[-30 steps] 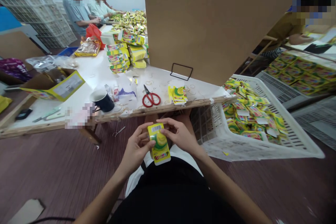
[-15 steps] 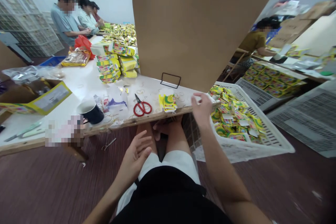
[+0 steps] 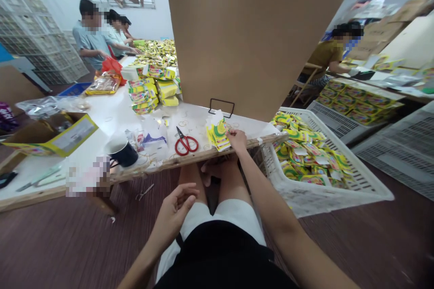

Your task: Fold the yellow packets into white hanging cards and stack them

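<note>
At the table's near edge, my right hand pinches the right side of a yellow and green printed packet on a small stack. Part of that packet's edge is hidden behind my fingers. My left hand hangs above my lap, empty, its fingers loosely bent and apart. Left of the stack lie scissors with red handles, blades pointing away from me. To the right of the table stands a white plastic crate, heaped with yellow packets of a similar look.
A tall cardboard sheet stands behind a black wire stand. On the table are a dark mug, stacked yellow boxes and an open carton. Several people work at tables farther off, one person at the right.
My right hand has moved left from the crate side of the table to the packet stack and taken hold there. My left hand's fingers have curled in a little.
</note>
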### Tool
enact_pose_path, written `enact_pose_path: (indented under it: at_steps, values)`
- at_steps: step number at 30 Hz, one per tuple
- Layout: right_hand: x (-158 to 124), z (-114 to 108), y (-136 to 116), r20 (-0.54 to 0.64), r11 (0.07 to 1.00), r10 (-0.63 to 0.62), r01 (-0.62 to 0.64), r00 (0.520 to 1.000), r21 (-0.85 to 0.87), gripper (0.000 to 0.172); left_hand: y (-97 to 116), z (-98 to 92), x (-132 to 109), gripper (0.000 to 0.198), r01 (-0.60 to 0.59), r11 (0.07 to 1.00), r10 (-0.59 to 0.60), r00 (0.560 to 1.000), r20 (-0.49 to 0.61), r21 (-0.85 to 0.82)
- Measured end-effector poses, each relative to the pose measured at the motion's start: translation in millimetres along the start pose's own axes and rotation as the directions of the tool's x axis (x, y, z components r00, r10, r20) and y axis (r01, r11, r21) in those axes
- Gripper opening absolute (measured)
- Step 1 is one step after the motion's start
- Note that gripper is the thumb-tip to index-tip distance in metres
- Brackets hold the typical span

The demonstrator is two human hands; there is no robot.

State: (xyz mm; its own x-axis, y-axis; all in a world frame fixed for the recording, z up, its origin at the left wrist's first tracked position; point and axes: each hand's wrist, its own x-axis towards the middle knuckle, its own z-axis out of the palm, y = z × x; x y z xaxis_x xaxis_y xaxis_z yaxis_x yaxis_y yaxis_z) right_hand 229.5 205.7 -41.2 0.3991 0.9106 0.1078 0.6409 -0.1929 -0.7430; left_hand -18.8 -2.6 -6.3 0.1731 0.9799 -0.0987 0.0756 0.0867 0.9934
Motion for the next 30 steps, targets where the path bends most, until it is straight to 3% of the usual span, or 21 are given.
enact_pose_path:
  at_steps: [5, 9, 11, 14, 17, 20, 22, 25, 30]
  values:
    - [-4.4, -3.9, -5.7, -0.032, 0.991, 0.014, -0.010, 0.999, 0.132, 0.021, -1.4, -3.4, -1.9, 0.031, 0.015, 1.000, -0.015, 1.000, 0.001, -0.015]
    - [-15.4, -19.1, -13.6, -0.057, 0.948, 0.033, -0.013, 0.998, 0.318, 0.023, -2.2, -8.8, -3.0, 0.033, 0.018, 0.999, -0.019, 0.999, -0.036, -0.040]
    - [-34.1, -27.2, -17.7, 0.003, 0.900, 0.035, -0.033, 0.999, 0.434, 0.029, -1.6, -8.3, -3.0, 0.033, 0.033, 0.998, -0.035, 0.999, -0.028, -0.057]
    - [-88.6, -30.3, -23.8, 0.171, 0.814, -0.008, -0.093, 0.985, 0.573, 0.036, -2.3, -4.1, -2.6, 0.038, 0.041, 0.988, -0.036, 0.999, 0.033, -0.146]
    - [-155.6, -21.2, -30.7, 0.377, 0.704, -0.078, -0.217, 0.923, 0.676, 0.040, -7.2, 0.8, -3.1, 0.046, -0.015, 0.948, 0.026, 0.999, 0.032, -0.319]
    - [-198.7, -10.5, -36.7, 0.631, 0.435, -0.151, -0.522, 0.761, 0.734, 0.041, -12.8, 2.7, -4.8, 0.045, -0.033, 0.900, 0.034, 0.999, -0.005, -0.434]
    - [-208.0, -7.8, -38.7, 0.693, 0.368, -0.168, -0.608, 0.701, 0.704, 0.041, -13.7, 1.9, -6.1, 0.045, -0.027, 0.876, 0.025, 1.000, -0.011, -0.481]
    - [-206.8, -11.0, -39.4, 0.689, 0.418, -0.179, -0.579, 0.703, 0.700, 0.038, -9.9, -0.7, -7.0, 0.044, -0.031, 0.844, 0.024, 1.000, -0.019, -0.535]
    - [-206.2, -20.1, -37.2, 0.625, 0.590, -0.255, -0.393, 0.738, 0.705, 0.033, -4.0, -1.3, -4.8, 0.036, -0.003, 0.837, -0.011, 1.000, -0.022, -0.547]
